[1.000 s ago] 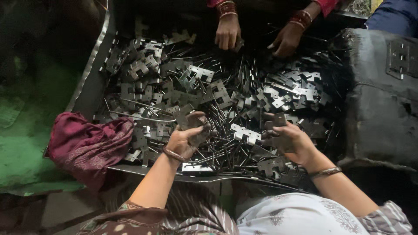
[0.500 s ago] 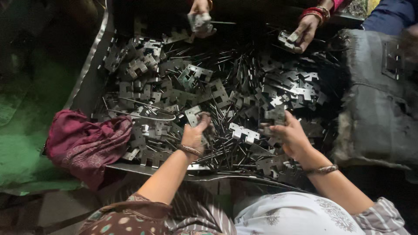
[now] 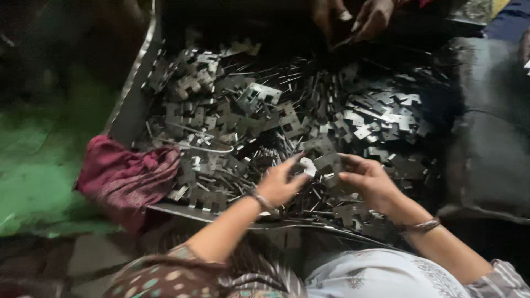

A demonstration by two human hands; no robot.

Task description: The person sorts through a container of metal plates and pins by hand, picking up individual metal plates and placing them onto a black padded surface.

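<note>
seen from above, a person's left hand and right hand meet over a metal tray heaped with notched metal plates, fingers pinched together on one small plate, lifted clear for handling. a maroon cloth drapes the tray's edge.

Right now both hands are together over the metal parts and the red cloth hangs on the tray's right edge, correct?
Not quite: the head view shows the red cloth on the tray's left edge. Left hand and right hand do meet over the metal parts.
</note>
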